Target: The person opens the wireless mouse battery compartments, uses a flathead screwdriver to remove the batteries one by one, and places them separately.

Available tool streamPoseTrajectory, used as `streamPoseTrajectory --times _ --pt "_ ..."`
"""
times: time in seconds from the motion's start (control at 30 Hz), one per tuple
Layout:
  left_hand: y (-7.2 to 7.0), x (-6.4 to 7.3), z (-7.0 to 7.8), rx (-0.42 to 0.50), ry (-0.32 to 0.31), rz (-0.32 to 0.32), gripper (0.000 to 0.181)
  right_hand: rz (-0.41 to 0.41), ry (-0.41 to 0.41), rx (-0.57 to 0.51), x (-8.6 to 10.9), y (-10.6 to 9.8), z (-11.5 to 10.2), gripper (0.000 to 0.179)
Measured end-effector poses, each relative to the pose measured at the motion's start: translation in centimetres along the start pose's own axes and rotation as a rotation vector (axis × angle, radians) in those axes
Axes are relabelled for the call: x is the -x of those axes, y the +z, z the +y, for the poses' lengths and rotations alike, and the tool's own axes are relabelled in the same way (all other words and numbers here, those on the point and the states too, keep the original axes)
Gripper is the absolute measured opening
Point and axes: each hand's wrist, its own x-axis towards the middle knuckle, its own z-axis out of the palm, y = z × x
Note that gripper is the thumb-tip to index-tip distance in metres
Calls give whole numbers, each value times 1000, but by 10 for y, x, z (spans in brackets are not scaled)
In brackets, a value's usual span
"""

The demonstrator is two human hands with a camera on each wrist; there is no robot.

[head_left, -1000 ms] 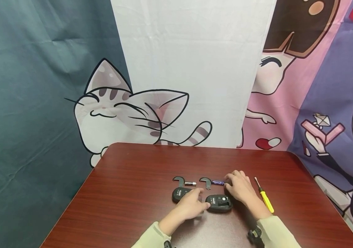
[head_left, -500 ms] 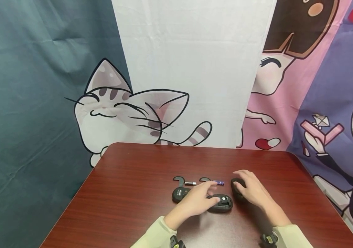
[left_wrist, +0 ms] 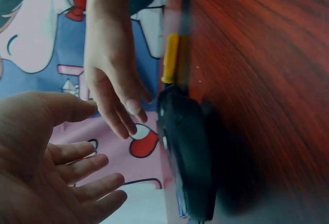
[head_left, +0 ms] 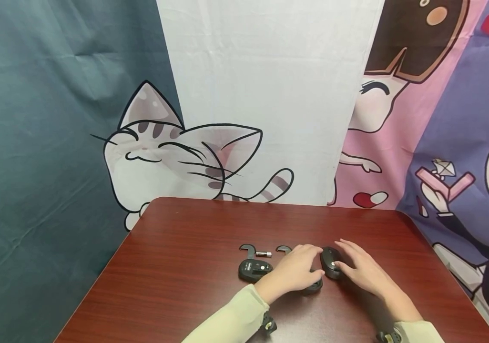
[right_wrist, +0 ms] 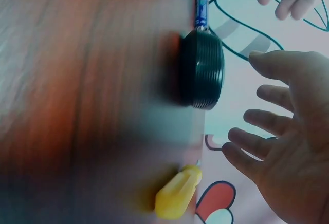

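Note:
My left hand (head_left: 298, 267) hovers with loosely spread fingers over a middle computer mouse (head_left: 315, 287), covering most of it. To its right, my right hand (head_left: 364, 269) is held beside a black computer mouse (head_left: 329, 262), thumb overlapping its edge in the head view. Ribbing shows along that mouse's side in the right wrist view. Both palms look bare in the wrist views. Left of my left hand, another black mouse (head_left: 253, 270) lies underside up. A blue battery (right_wrist: 201, 11) appears in the right wrist view; my left hand hides it in the head view.
A silver battery (head_left: 263, 254) and a curved black cover (head_left: 249, 249) lie behind the left mouse. Another such cover (head_left: 283, 248) is partly behind my left hand. A yellow screwdriver handle (right_wrist: 177, 193) shows in the right wrist view. Beyond the table's far edge hangs a printed cloth (head_left: 270, 95).
My left hand has moved right, from beside the middle mouse to over it. The right hand has drawn away rightward, uncovering the rightmost mouse and hiding the screwdriver in the head view.

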Motion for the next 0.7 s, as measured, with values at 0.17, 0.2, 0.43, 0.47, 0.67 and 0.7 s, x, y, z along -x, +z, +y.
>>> streamPoseTrajectory --times 0.17,0.2,0.43,0.47,0.67,0.7 --pt "11 -16 5 -73 0 -15 55 25 -44 36 6 0 4 56" --pt "13 -19 7 -85 -2 -22 55 28 -50 39 7 1 5 56" --pt "22 -38 16 -167 -44 -97 60 -47 -27 -10 9 1 9 61" --pt "24 -40 17 -176 -53 -108 62 -59 -21 -15 9 1 9 62" --pt "32 -50 20 -237 -90 -150 63 -114 -3 -20 10 3 11 64" --pt "33 -51 21 -245 -95 -153 61 -122 -6 -16 9 4 12 65"
